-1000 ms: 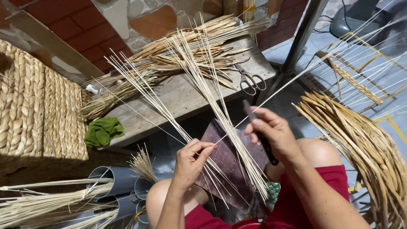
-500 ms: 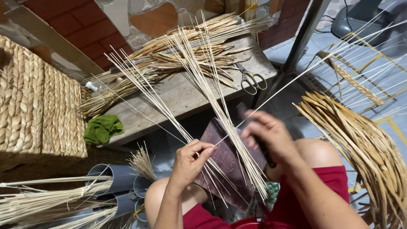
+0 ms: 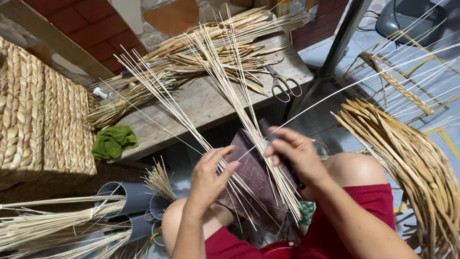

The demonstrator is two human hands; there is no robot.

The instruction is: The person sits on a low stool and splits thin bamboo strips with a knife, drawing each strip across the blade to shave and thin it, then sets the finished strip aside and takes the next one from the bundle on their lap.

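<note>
Head view: person seated, knees bare, red shorts. Left hand (image 3: 210, 173) sits over the lap with fingers loosely curled, thumb and forefinger pinched on a few thin pale reed strands (image 3: 225, 91); the strands fan upward from the lap across the edge of the wooden bench (image 3: 201, 103), lower ends spilling past a dark brown cloth pad (image 3: 249, 177) laid on the thigh. Right hand (image 3: 295, 154) is closed around a dark-handled tool (image 3: 287, 165), fingers wrapped tight, the tip pressing on one strand just beside the left thumb; whether a blade is exposed cannot be told. One long single strand runs from the right hand up and off toward the upper right. On the bench: a heap of flat dried leaf strips (image 3: 211, 52), a pair of scissors (image 3: 283, 85) near its right end, a green rag (image 3: 113, 141) at its near edge. Woven basket (image 3: 40, 110) stands at left. Grey pipes (image 3: 132, 199) holding straw bundles lie lower left. A large sheaf of broad dried leaves (image 3: 407, 163) lies on the floor at right.
</note>
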